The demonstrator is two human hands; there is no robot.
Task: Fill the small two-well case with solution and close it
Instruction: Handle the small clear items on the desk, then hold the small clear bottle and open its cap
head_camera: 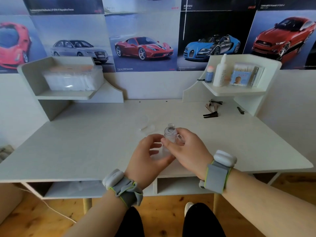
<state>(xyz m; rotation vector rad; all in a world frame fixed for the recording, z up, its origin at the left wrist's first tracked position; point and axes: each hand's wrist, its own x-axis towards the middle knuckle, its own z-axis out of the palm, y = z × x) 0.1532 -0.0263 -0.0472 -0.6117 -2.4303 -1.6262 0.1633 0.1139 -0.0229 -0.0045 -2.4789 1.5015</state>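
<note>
The white desk [85,142] runs wide and mostly bare from its front edge back to the wall, and the working room lies in the middle stretch between two raised shelves at the rear corners. Both hands work just inside the front edge, near the centre. The left hand [147,154] curls its fingers and thumb round the lower body of a clear bottle [169,132], and the right hand [186,147] grips the bottle's shoulder, thumb pressed to its side. The bottle stands upright with its threaded neck uncovered; how much liquid it holds cannot be told. Just behind it, apart from both hands, a faint clear plastic piece [146,126] lies flat on the desk; it may be the two-well case, but it is too washed out to make out wells or a lid. Dark hair clips [211,110] lie scattered near the right shelf [239,91], well apart from the hands. That shelf carries a small blue bottle [208,74], a tall white squeeze bottle [220,72] and a box of cotton swabs [242,74], side by side. The left shelf [65,96] holds a translucent lidded box [73,77] packed with white pieces. Open cubbies [177,185] sit under the front edge.
</note>
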